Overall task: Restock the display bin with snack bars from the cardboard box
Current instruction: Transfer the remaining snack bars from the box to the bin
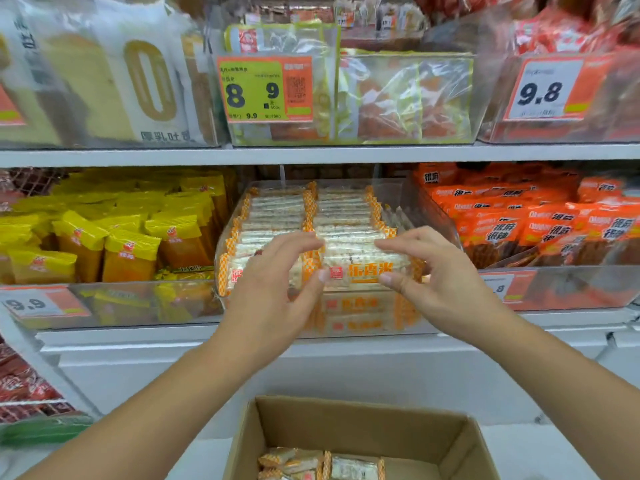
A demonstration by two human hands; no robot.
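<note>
White shop shelving (311, 155) with yellow packets (131, 251), orange packets (540, 226) and price tags (265, 88) in clear bins

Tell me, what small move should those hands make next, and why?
Probably lower the snack bar into the right-hand row of the display bin and let go. Both hands, left hand and right hand, pinch its ends just above the front of that row.

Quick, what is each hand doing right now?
Left hand: pinches the left end of a snack bar at the display bin.
Right hand: pinches the bar's right end.
</note>
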